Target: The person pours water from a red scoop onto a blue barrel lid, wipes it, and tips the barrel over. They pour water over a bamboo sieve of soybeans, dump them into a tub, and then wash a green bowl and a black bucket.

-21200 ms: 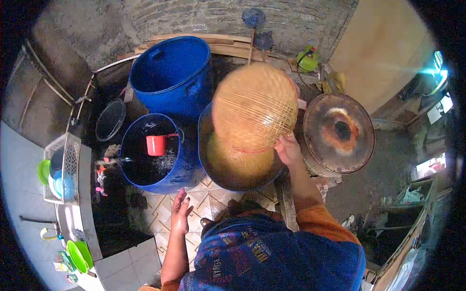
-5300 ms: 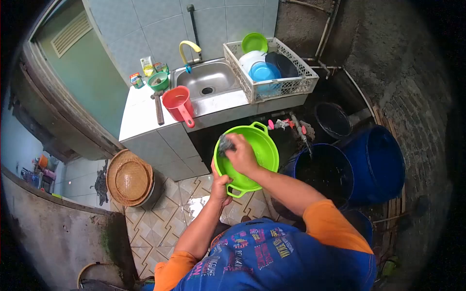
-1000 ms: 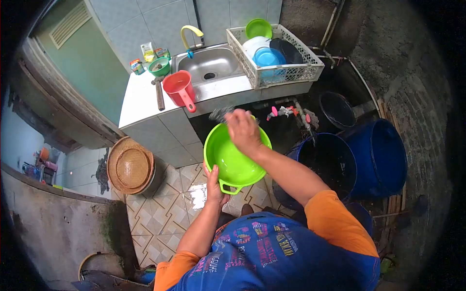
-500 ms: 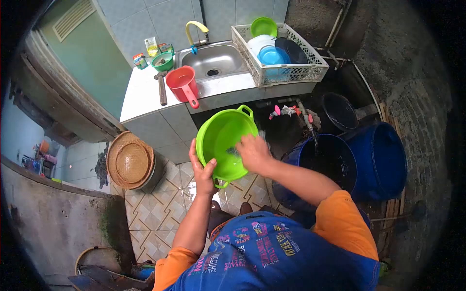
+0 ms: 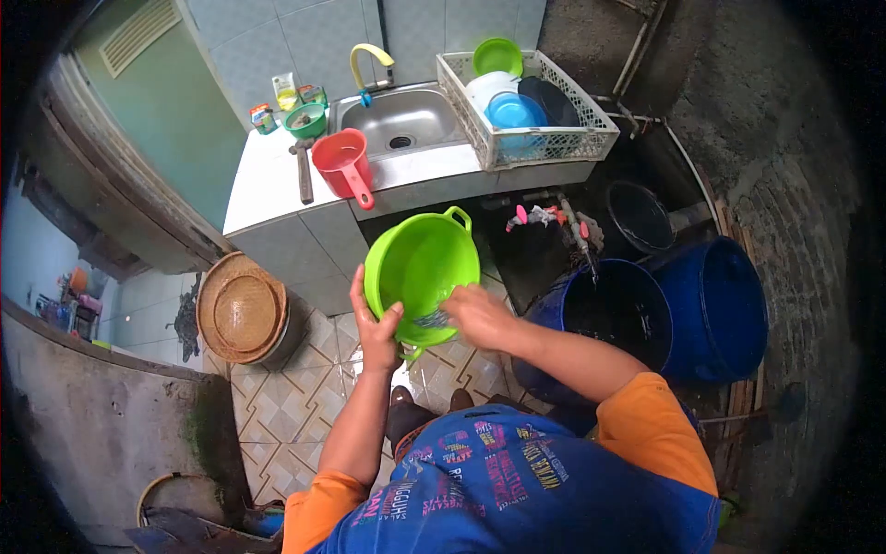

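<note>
Over the tiled floor (image 5: 286, 406), in front of the white-topped desk (image 5: 258, 189), a green basin (image 5: 420, 258) is held tilted, its inside facing up toward the camera. The 2 hands are apart from each other: the left hand (image 5: 377, 331) is clamped on the basin's left rim, thumb inside and fingers outside, while the right hand (image 5: 478, 317) is closed on a grey scrubber (image 5: 432, 319) at the basin's lower inner wall. 1 looped handle points up and away; another points down toward the person.

On the desk, a red dipper (image 5: 340, 159) stands between a hammer (image 5: 305, 174) and the steel sink (image 5: 411, 118), with a small green bowl (image 5: 305, 120) behind the hammer. Right of the sink, a white crate (image 5: 554, 145) holds several dishes. To the right of the basin stand 2 blue barrels (image 5: 618, 319); to the left, 2 woven baskets (image 5: 242, 314) sit nested.
</note>
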`<state>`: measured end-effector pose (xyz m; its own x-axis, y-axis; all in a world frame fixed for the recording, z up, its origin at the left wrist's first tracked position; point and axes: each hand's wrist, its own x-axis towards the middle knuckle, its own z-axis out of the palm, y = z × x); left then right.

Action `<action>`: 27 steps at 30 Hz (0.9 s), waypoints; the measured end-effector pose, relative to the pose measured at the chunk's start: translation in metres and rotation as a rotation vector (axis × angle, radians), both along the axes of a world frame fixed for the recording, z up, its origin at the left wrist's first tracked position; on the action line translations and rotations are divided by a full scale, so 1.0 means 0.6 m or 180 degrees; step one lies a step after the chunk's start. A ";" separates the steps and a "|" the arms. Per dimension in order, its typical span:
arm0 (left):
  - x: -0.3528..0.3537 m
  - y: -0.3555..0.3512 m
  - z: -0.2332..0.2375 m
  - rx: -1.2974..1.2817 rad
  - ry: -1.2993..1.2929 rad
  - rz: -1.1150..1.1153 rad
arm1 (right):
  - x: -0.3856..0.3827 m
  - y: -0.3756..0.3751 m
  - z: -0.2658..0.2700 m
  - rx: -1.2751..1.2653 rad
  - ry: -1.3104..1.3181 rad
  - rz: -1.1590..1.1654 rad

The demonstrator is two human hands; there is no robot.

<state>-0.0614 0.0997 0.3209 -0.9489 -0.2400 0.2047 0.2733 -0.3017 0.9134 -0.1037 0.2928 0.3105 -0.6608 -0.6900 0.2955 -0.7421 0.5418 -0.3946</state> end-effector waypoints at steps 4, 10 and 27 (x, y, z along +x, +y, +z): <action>0.018 0.023 -0.038 0.0148 -0.0263 -0.0090 | -0.070 0.006 0.001 0.0639 0.0813 -0.1074; 0.025 0.053 -0.071 0.0972 -0.0457 -0.0569 | -0.036 -0.096 -0.023 -0.1222 -0.0489 -0.0850; 0.005 0.003 -0.106 0.1199 -0.0657 -0.0161 | 0.005 -0.085 -0.025 -0.1431 -0.3079 0.0518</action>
<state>-0.0582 0.1017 0.2570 -0.9733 -0.2139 -0.0837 0.0727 -0.6327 0.7710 -0.1006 0.2420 0.2953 -0.6602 -0.7491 -0.0545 -0.0589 0.1239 -0.9905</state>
